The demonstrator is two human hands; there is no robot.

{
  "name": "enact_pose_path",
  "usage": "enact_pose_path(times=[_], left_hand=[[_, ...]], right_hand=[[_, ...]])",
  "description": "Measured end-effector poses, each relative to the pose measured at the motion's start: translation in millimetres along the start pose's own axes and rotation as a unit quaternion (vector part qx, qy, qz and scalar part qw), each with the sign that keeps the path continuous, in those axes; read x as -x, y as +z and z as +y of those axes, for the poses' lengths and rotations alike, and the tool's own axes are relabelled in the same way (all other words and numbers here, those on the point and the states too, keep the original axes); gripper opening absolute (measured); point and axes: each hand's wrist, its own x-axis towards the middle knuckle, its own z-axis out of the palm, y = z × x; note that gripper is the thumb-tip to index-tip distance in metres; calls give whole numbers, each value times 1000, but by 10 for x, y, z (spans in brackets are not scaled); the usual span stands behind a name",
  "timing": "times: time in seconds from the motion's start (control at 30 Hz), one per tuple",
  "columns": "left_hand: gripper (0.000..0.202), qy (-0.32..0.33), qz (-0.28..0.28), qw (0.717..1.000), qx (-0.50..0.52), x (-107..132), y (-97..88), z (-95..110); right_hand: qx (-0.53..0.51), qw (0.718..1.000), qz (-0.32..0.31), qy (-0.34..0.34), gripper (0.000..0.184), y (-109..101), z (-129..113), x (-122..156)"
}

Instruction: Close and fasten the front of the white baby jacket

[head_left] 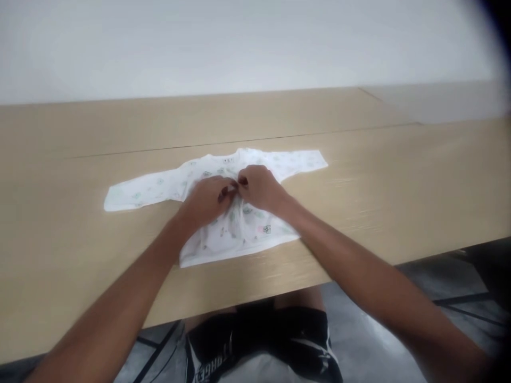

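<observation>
The shirt (221, 242) lies spread on the table (399, 186), near the middle of the view. Taking its middle as a clock centre, the neckline (228, 159) is at 12 o'clock and the hem (239, 254) at 6. 1 sleeve (146, 191) stretches to 9 o'clock, the other (304, 161) toward 2.

The left hand (207, 199) comes from the 8 o'clock side, the right hand (261, 185) from the 4 o'clock side, and their fingertips meet over the chest. On each, thumb and fingers are curled together, seemingly pinching a bit of the front; exactly what sits between the tips is hidden. Below them the cloth is drawn into folds that run toward 6 o'clock.

The shirt looks light, thin and soft, so it should give easily, crease under small pulls and slide along the smooth table if tugged from 1 side. It seems hard to break, though sharp pulling could stretch it. For the front, a fingertip pinch by 2 hands close together suits; to shift the whole shirt, the shoulders near 11 and 1 o'clock or the hem corners near 5 and 7 would be better holds.
</observation>
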Motion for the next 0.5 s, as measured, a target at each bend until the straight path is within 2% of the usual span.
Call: enact_pose_path(times=[0.2, 0.37, 0.5], left_hand=[[24, -50, -30, 998, -21, 17, 15, -7], [36, -71, -47, 996, -38, 4, 13, 54], [23, -77, -56, 993, -70, -22, 1, 99]], right_hand=[[12, 1000, 11, 13, 16, 92, 34, -16], [-16, 999, 32, 25, 9, 91, 54, -42], [8, 1000, 25, 15, 15, 100, 48, -47]])
